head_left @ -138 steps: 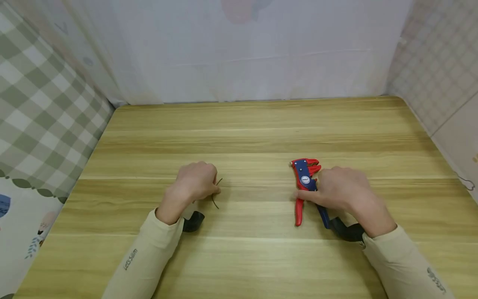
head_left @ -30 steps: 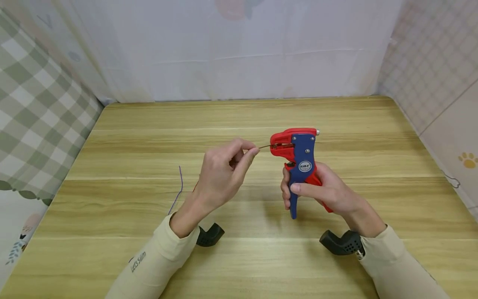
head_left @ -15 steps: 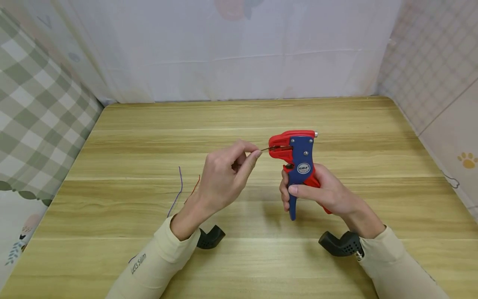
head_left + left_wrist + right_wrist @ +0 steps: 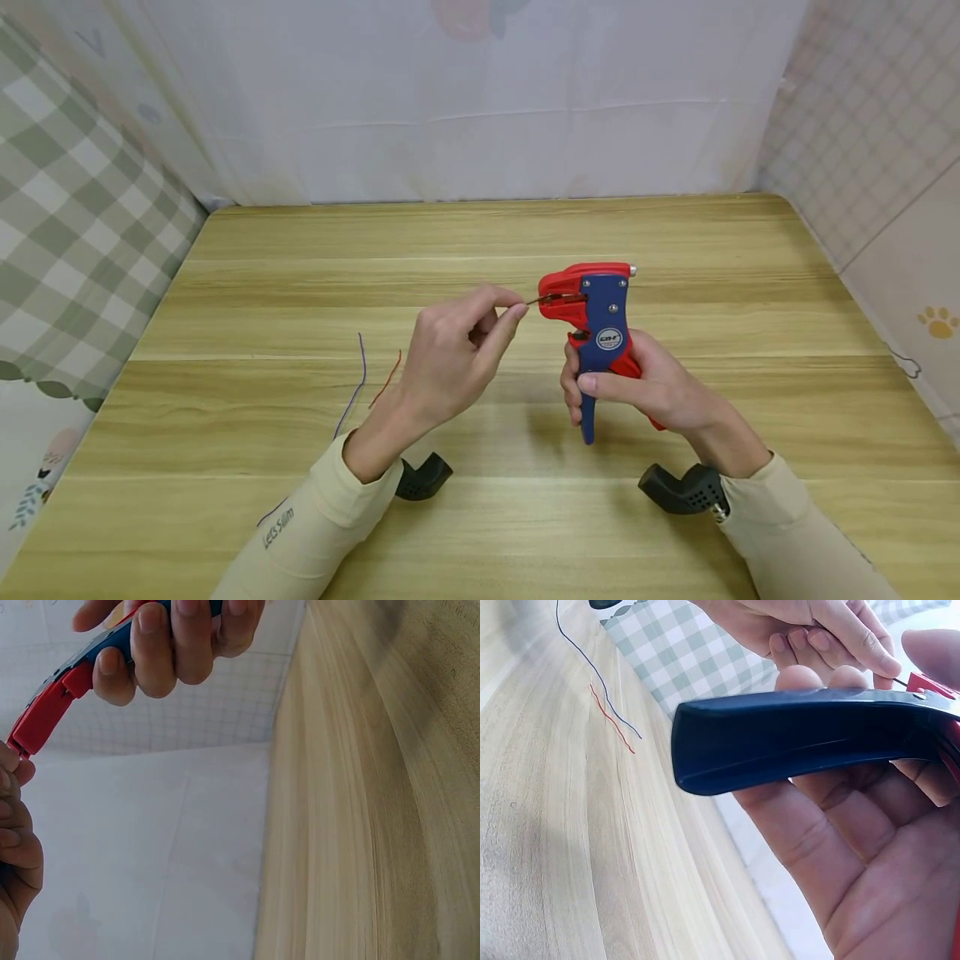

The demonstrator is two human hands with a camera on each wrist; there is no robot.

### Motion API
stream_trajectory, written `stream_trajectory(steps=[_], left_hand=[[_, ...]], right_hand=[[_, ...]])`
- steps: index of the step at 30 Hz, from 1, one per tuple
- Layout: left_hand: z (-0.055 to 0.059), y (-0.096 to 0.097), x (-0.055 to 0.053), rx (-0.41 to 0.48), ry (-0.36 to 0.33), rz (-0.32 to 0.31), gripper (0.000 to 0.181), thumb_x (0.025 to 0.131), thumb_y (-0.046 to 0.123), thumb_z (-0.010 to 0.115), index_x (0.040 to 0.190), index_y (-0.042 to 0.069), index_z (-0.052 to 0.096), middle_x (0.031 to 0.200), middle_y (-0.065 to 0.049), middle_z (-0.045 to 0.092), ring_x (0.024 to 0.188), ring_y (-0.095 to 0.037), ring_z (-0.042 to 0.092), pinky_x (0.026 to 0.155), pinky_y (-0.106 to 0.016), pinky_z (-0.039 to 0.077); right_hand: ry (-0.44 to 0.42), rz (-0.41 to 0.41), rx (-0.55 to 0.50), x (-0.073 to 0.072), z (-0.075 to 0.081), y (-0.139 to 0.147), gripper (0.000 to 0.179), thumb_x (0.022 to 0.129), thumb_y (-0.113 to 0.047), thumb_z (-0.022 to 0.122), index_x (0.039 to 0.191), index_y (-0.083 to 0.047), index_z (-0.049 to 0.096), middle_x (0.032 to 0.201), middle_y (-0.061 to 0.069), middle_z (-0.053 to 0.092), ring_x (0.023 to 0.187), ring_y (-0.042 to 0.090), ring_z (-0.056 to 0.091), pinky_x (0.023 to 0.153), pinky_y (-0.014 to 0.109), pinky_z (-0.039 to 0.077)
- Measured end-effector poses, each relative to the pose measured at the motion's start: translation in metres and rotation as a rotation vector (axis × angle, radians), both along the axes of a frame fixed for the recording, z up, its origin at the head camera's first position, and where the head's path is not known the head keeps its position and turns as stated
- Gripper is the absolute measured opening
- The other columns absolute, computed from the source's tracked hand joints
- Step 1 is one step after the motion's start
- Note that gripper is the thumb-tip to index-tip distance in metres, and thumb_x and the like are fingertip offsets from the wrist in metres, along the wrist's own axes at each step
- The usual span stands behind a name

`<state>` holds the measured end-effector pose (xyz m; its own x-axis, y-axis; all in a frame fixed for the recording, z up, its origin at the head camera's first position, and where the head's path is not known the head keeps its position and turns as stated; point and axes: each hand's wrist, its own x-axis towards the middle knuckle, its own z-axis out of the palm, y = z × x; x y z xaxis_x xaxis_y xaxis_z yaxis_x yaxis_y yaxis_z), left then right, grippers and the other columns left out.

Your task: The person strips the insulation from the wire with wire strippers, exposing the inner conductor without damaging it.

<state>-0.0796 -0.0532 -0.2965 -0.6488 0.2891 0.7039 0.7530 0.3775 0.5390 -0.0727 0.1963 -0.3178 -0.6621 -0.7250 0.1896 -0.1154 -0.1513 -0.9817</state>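
Note:
My right hand (image 4: 641,383) grips the handles of a red and blue wire stripper (image 4: 603,312), held upright above the table with its nose pointing left. Between thumb and index finger, my left hand (image 4: 457,354) pinches a thin dark wire (image 4: 533,301). The wire's far end sits between the stripper's red jaws. In the right wrist view the blue handle (image 4: 780,742) fills the middle, with fingers wrapped around it. The left wrist view shows the left fingertips right at the red nose (image 4: 41,720), hiding most of the wire there.
A blue wire (image 4: 363,375) and a shorter red wire (image 4: 387,379) lie on the wooden table (image 4: 262,292), partly under the left forearm. Black wrist-camera mounts (image 4: 423,477) stick out below both wrists. A white curtain (image 4: 480,108) hangs behind the table's back edge.
Since the oldest frame, the stripper has been lifted off the table and turned, and the dark wire brought into its jaws. Over the last second, both hands shift only slightly.

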Motion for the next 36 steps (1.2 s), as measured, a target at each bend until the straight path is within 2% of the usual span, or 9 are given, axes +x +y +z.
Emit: stream_trajectory(steps=[36], left_hand=[[-0.0009, 0.0003, -0.0007, -0.007, 0.024, 0.003, 0.006, 0.098, 0.001, 0.070, 0.099, -0.001, 0.075, 0.057, 0.000, 0.047, 0.050, -0.007, 0.039, 0.048, -0.021, 0.030]], right_hand=[[0.000, -0.022, 0.052, 0.0033, 0.0040, -0.0013, 0.013, 0.102, 0.008, 0.049, 0.106, -0.004, 0.052, 0.082, 0.012, 0.061, 0.072, 0.027, 0.066, 0.071, 0.041, 0.058]])
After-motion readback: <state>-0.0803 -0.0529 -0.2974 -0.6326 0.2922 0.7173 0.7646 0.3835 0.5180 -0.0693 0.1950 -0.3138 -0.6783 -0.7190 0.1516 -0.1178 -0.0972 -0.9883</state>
